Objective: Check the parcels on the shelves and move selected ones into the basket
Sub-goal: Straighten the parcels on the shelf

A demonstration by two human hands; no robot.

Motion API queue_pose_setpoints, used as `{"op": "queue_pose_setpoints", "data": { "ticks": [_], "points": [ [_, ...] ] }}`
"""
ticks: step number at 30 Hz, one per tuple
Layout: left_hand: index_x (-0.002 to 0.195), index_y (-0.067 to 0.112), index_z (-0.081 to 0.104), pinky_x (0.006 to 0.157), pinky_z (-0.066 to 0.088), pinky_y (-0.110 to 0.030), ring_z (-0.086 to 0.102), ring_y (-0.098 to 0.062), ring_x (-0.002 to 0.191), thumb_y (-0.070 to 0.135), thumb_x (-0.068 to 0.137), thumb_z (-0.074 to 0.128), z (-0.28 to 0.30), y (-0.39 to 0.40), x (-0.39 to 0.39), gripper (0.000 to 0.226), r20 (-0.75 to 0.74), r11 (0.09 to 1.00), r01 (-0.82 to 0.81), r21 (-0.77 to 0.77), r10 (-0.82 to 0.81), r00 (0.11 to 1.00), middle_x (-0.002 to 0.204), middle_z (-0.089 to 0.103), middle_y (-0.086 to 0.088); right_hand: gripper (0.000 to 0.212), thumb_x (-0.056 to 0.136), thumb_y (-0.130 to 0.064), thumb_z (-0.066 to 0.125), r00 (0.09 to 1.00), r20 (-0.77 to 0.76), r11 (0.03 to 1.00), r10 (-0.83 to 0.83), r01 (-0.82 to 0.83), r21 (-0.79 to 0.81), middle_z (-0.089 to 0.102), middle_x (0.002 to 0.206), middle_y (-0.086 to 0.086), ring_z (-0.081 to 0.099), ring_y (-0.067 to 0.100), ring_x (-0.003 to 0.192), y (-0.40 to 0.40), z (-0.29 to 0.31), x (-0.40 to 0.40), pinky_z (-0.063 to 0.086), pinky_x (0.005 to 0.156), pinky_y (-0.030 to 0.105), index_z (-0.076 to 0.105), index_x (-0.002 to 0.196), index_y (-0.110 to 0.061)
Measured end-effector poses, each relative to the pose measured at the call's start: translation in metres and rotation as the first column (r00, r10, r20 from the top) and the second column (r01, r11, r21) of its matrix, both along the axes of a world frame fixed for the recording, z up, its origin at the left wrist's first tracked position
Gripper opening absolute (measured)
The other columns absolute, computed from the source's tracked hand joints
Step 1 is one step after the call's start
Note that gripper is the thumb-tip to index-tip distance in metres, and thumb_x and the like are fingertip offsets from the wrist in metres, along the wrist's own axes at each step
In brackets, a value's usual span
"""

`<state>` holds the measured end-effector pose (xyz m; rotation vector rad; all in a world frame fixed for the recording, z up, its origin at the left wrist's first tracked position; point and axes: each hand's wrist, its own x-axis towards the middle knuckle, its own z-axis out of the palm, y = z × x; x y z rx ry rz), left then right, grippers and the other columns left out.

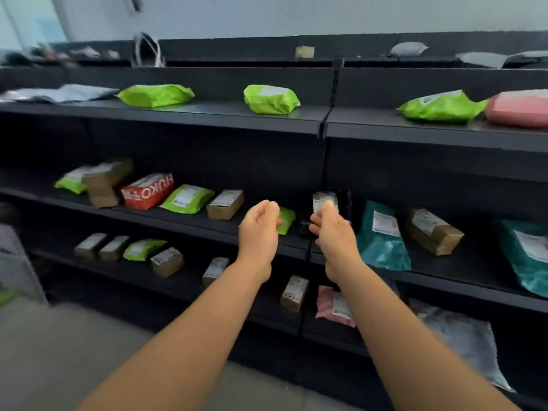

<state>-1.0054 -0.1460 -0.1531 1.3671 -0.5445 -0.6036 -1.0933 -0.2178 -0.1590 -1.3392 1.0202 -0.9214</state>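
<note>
So: both arms reach toward the middle shelf [184, 216] of a dark rack. The right hand [332, 229] has its fingers curled on a small black parcel [344, 203] with a white label, standing roughly upright at the seam between the two shelf units; the grip looks like a pinch near the label, but blur hides whether the parcel is lifted or resting on the shelf. The left hand [261, 223] is loosely curled and holds nothing, hovering in front of a green parcel [286, 221] lying on the same shelf; cannot tell if it touches it.

Progress, as a judgement: early or mid-check. The person seems to be reading or picking one parcel. No basket shows in view, so nothing can be counted as moved.

Left to go: plenty. Green bags [271, 99] sit along the top shelf, brown boxes [225, 204] and a red parcel [147, 191] on the middle one, teal bags [382, 238] to the right, more boxes and a pink bag [335, 305] lower down.
</note>
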Motion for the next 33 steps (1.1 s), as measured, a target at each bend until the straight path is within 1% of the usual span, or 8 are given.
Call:
{"op": "queue_pose_setpoints", "data": {
  "ticks": [3,5,11,16,20,24,30,33],
  "points": [
    [0.115,0.026,0.058,0.102,0.045,-0.040,0.060,-0.009,0.104,0.036,0.096,0.050,-0.001,0.030,0.038,0.023,-0.005,0.994,-0.109,0.015,0.109,0.994,0.104,0.062,0.011,0.054,0.100,-0.055,0.030,0.994,-0.016,0.994,0.110,-0.110,0.002,0.059,0.128,0.000,0.055,0.019,0.117,0.018,-0.002,0.046,0.042,0.102,0.040,0.057,0.127,-0.017],
    [0.105,0.030,0.057,0.101,0.045,-0.037,0.060,-0.008,0.104,0.036,0.096,0.049,-0.001,0.053,0.066,0.013,-0.017,0.985,-0.170,0.008,0.170,0.985,0.104,0.062,0.011,0.054,0.100,-0.054,0.030,0.981,-0.033,0.982,0.189,-0.189,0.005,0.062,0.123,0.006,0.057,0.022,0.114,0.034,-0.002,0.079,0.044,0.100,0.040,0.059,0.119,-0.013],
    [0.092,0.037,0.056,0.095,0.046,-0.032,0.060,-0.008,0.106,0.035,0.096,0.049,0.002,0.130,0.155,0.008,-0.014,0.944,-0.329,-0.030,0.329,0.944,0.109,0.063,0.010,0.033,0.100,-0.053,0.030,0.936,0.003,0.936,0.352,-0.352,-0.006,0.058,0.111,-0.006,0.055,0.014,0.109,0.096,0.003,0.183,0.039,0.092,0.031,0.053,0.101,-0.029],
    [0.097,0.035,0.055,0.091,0.046,-0.029,0.060,-0.006,0.105,0.033,0.096,0.049,0.007,0.190,0.229,0.006,0.012,0.911,-0.407,-0.064,0.408,0.913,0.108,0.062,0.012,0.046,0.100,-0.050,0.030,0.892,0.021,0.892,0.452,-0.451,-0.014,0.056,0.118,-0.008,0.054,0.011,0.111,0.155,0.008,0.272,0.037,0.087,0.029,0.053,0.129,-0.023],
    [0.079,0.036,0.056,0.092,0.048,-0.032,0.061,-0.009,0.104,0.028,0.093,0.050,0.010,0.226,0.287,0.017,0.019,0.890,-0.453,-0.063,0.454,0.891,0.100,0.063,0.010,0.046,0.099,-0.050,0.031,0.871,0.028,0.871,0.490,-0.490,-0.022,0.058,0.116,-0.007,0.056,0.012,0.110,0.192,0.008,0.333,0.038,0.087,0.029,0.055,0.127,-0.022],
    [0.088,0.037,0.058,0.087,0.050,-0.030,0.062,-0.009,0.104,0.031,0.092,0.050,0.008,0.253,0.333,0.010,0.004,0.873,-0.482,-0.070,0.483,0.876,0.107,0.065,0.008,0.037,0.099,-0.049,0.033,0.862,0.058,0.863,0.504,-0.504,-0.013,0.060,0.117,-0.006,0.056,0.012,0.109,0.218,0.010,0.381,0.038,0.085,0.028,0.056,0.116,-0.025],
    [0.090,0.040,0.055,0.088,0.049,-0.030,0.062,-0.009,0.104,0.033,0.093,0.048,-0.002,0.281,0.394,0.011,0.011,0.863,-0.502,-0.065,0.503,0.864,0.109,0.064,0.008,0.045,0.099,-0.050,0.034,0.840,0.052,0.842,0.539,-0.540,-0.007,0.060,0.119,-0.005,0.056,0.013,0.111,0.246,0.002,0.445,0.039,0.087,0.029,0.055,0.127,-0.022],
    [0.091,0.040,0.054,0.085,0.048,-0.028,0.062,-0.008,0.103,0.033,0.093,0.047,-0.010,0.286,0.425,0.010,-0.004,0.854,-0.517,-0.056,0.518,0.855,0.109,0.064,0.009,0.035,0.099,-0.050,0.033,0.833,0.041,0.834,0.552,-0.552,0.000,0.059,0.118,-0.005,0.056,0.014,0.109,0.252,-0.003,0.481,0.041,0.078,0.027,0.055,0.114,-0.027]
  ]
}}
